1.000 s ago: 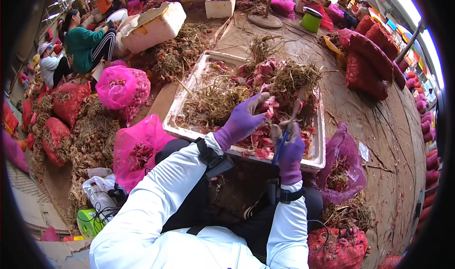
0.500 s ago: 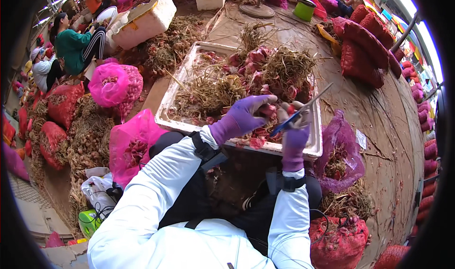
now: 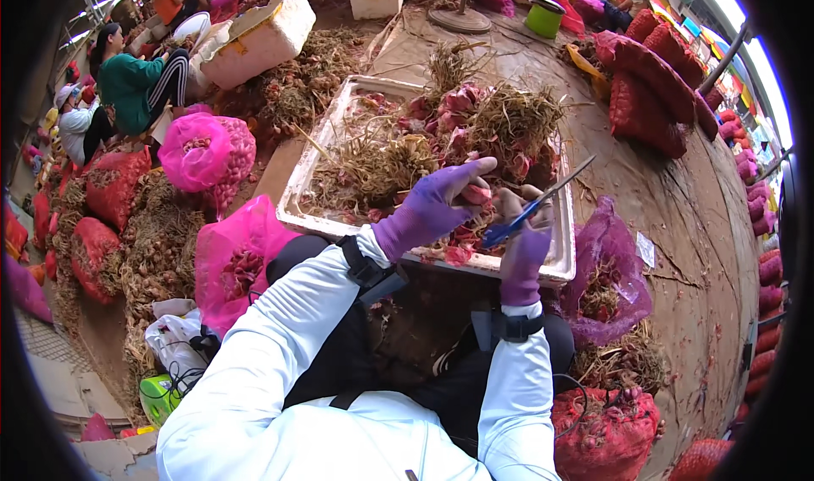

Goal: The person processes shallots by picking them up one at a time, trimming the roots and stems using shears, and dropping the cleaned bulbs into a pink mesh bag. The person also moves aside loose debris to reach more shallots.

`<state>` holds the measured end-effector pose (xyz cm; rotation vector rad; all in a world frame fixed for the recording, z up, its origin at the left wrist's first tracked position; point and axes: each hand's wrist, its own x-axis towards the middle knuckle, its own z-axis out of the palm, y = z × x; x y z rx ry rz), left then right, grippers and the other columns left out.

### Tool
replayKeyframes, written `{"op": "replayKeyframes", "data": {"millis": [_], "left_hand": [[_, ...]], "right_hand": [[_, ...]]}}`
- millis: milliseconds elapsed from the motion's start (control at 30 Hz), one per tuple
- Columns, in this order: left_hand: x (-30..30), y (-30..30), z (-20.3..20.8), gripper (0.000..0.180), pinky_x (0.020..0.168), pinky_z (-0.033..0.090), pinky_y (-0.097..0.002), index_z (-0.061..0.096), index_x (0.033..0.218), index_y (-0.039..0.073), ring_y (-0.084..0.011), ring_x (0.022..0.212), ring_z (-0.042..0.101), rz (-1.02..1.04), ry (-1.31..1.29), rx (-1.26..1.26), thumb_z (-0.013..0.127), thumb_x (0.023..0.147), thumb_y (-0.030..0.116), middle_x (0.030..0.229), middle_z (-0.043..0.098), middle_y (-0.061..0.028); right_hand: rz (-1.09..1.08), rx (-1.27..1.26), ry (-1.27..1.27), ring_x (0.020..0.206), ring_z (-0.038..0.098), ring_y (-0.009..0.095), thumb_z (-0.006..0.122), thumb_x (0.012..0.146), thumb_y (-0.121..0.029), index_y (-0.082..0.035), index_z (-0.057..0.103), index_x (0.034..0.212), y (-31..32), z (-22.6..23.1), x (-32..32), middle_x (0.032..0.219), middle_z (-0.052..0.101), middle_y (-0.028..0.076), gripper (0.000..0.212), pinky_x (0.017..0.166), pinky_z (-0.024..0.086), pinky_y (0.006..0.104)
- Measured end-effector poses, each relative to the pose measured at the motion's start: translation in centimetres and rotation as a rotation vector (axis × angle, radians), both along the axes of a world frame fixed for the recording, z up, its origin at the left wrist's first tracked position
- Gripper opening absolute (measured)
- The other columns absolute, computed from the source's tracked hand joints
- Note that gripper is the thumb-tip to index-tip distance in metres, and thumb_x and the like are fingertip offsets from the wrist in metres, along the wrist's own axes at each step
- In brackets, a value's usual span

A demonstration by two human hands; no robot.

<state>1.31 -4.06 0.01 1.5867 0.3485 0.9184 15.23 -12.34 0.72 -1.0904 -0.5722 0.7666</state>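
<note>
A shallow white foam box (image 3: 297, 201) lies in front of my legs, heaped with reddish bulbs and dry stalks (image 3: 517, 125). Over its near side, my left hand (image 3: 434, 205) in a purple glove closes on a reddish bulb (image 3: 476, 194), garlic or shallot, its thumb or finger raised. Just to the right, my right hand (image 3: 527, 235), also gloved, grips blue-handled scissors (image 3: 507, 228) whose tip points up and right, away from the bulb. The right fingertips are close to the bulb; whether they touch it I cannot tell.
A pink net bag (image 3: 242, 265) stands left of my knee. By my right knee are a purple net bag (image 3: 604, 286) and a red net sack (image 3: 604, 434). A large foam box (image 3: 259, 44) and people in a green top (image 3: 127, 87) and light clothing (image 3: 75, 125) are at the far left.
My right hand has drawn slightly down, and the scissors have dropped a little with it. A small red piece at the right fingertips no longer shows. My left hand's upper finger has lifted.
</note>
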Motion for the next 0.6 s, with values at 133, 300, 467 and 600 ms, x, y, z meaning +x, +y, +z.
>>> {"op": "replayKeyframes", "data": {"millis": [133,300,467,600], "left_hand": [[0.0,-0.2,0.2,0.063,0.095,0.046,-0.0308,0.044,0.137,0.0,-0.0248,0.11,0.06,0.144,0.11,0.574,0.064,0.078,-0.007,0.118,0.062,-0.0145],[-0.7,0.7,-0.1,0.036,0.089,0.051,-0.0278,0.052,0.127,-0.003,-0.013,0.103,0.06,-0.042,0.082,0.019,0.057,0.091,0.002,0.111,0.064,-0.0064],[-1.2,0.7,-0.6,0.017,0.073,0.053,-0.0204,0.062,0.109,-0.001,-0.0054,0.078,0.061,0.164,0.214,0.131,0.054,0.096,0.007,0.09,0.065,-0.0013],[-1.0,0.7,1.8,0.016,0.069,0.052,-0.0198,0.063,0.106,0.001,-0.0032,0.073,0.059,0.217,0.063,-0.211,0.056,0.096,0.01,0.086,0.064,0.0001]], "right_hand": [[0.126,0.16,-0.137,0.083,0.063,0.012,0.068,0.085,0.0,-0.001,0.048,0.118,-0.2,-1.1,-2.0,0.103,0.065,0.01,0.038,0.071,0.053,0.0226],[0.085,0.079,-0.045,0.084,0.064,0.014,0.07,0.084,0.0,0.0,0.049,0.119,-0.3,-0.9,-1.1,0.103,0.065,0.012,0.041,0.076,0.053,0.0239],[0.142,-0.028,0.086,0.077,0.066,0.014,0.071,0.084,-0.004,-0.003,0.051,0.116,-0.5,-0.5,-1.5,0.093,0.067,0.009,0.038,0.067,0.051,0.0226],[0.188,-0.023,0.243,0.07,0.063,0.014,0.066,0.087,-0.007,-0.006,0.051,0.116,-0.8,-0.6,-0.6,0.086,0.065,0.005,0.033,0.062,0.05,0.0242]]}}
